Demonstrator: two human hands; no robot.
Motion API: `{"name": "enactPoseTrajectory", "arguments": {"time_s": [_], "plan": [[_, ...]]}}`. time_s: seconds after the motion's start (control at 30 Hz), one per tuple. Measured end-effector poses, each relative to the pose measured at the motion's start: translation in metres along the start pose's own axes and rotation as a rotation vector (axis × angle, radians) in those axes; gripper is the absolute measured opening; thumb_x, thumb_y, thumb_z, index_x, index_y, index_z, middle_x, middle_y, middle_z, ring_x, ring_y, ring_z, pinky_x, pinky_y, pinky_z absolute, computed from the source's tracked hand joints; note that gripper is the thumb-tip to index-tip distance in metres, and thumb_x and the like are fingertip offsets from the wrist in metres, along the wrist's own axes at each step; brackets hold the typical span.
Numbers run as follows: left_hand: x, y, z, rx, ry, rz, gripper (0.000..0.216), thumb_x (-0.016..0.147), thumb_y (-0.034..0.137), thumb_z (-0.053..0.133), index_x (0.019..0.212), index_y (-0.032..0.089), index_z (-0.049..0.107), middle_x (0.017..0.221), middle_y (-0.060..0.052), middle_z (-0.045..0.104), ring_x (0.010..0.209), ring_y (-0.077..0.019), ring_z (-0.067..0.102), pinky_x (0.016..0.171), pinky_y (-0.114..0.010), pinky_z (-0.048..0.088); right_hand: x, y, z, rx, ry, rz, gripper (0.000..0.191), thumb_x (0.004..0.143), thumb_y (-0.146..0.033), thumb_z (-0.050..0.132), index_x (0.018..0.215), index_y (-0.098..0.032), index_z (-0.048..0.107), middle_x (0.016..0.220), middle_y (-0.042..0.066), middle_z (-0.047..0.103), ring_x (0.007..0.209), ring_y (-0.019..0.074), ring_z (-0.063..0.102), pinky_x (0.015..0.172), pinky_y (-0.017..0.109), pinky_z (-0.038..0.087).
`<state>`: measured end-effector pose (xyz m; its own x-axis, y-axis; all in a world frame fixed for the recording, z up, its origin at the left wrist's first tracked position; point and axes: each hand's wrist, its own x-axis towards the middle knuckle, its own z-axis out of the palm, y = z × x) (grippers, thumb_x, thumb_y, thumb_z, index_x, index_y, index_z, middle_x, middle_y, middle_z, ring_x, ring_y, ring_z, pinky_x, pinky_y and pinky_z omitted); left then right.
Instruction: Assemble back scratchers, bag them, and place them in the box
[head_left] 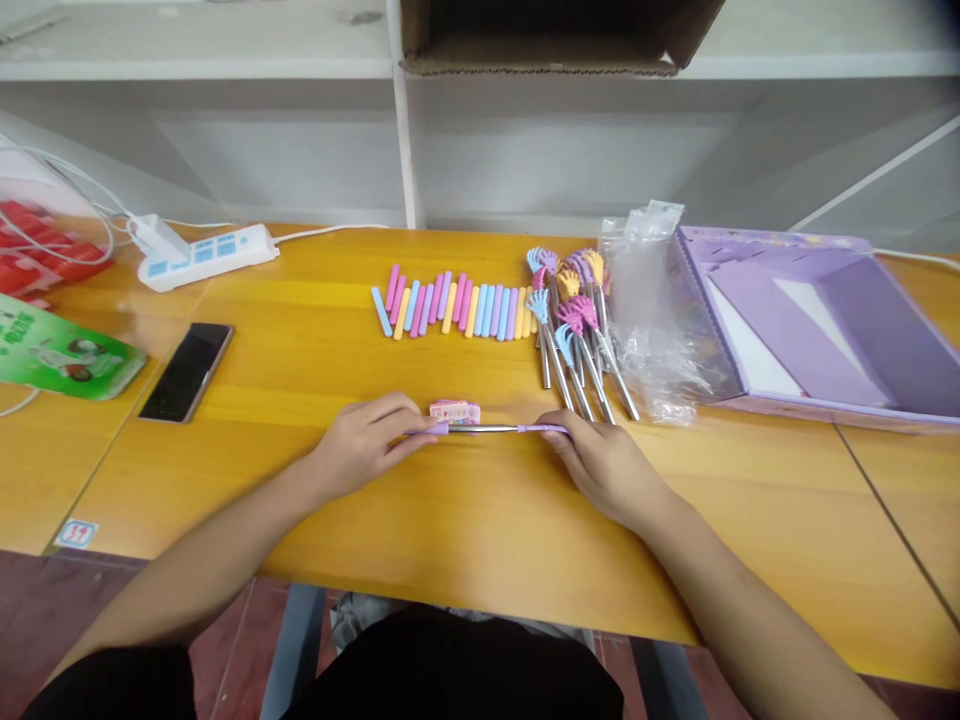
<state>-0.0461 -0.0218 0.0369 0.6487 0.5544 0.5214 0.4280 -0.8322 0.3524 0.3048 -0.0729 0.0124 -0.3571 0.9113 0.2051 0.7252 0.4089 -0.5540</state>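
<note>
Left hand (360,447) and right hand (606,465) pinch ends of thin purple-tipped metal rod (487,429). Far pastel sleeves (457,305) and hand-headed steel scratchers (574,330) untouched; probably early.

Both hands, left hand (360,445) and right hand (604,465), are gripping a purple-ended metal rod (487,429) horizontally over the bench (465,530).

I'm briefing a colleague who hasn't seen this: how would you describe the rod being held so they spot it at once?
On the yellow wooden table, look at the near middle, between the left hand and right hand. The metal rod runs level there with purple ends; the other rods are heaped farther back.
</note>
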Motion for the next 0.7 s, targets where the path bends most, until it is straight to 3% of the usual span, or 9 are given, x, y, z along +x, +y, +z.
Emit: {"name": "enactPoseTrajectory", "arguments": {"time_s": [0.3, 0.5, 0.7], "plan": [[-0.001, 0.008, 0.003, 0.016, 0.126, 0.090, 0.013, 0.093, 0.021, 0.080, 0.103, 0.020, 0.072, 0.084, 0.001, 0.076, 0.068, -0.0100, 0.072, 0.061, -0.020, 0.053, -0.006, -0.013, 0.012, -0.057, -0.080, -0.041, 0.033, 0.117, -0.040, 0.035, 0.113, -0.021, 0.062, 0.082, 0.005, 0.074, 0.066, 0.0208, 0.070, 0.062, 0.031, 0.048], [-0.004, 0.021, 0.004, -0.053, 0.181, -0.045, 0.017, 0.088, 0.023, 0.061, 0.099, 0.018, 0.073, 0.082, -0.004, 0.075, 0.066, -0.0164, 0.071, 0.056, -0.027, 0.054, -0.004, -0.030, 0.020, -0.063, -0.042, -0.027, 0.031, 0.117, -0.040, 0.034, 0.110, -0.021, 0.058, 0.081, 0.004, 0.075, 0.065, 0.0204, 0.072, 0.058, 0.029, 0.044], [-0.005, 0.024, 0.008, -0.113, 0.174, -0.101, 0.020, 0.088, 0.025, 0.056, 0.095, 0.017, 0.074, 0.080, -0.005, 0.075, 0.064, -0.0175, 0.071, 0.054, -0.028, 0.053, -0.007, -0.037, 0.024, -0.128, -0.070, -0.004, 0.033, 0.118, -0.039, 0.031, 0.109, -0.021, 0.056, 0.074, 0.001, 0.073, 0.059, 0.0203, 0.071, 0.057, 0.030, 0.040]]}}
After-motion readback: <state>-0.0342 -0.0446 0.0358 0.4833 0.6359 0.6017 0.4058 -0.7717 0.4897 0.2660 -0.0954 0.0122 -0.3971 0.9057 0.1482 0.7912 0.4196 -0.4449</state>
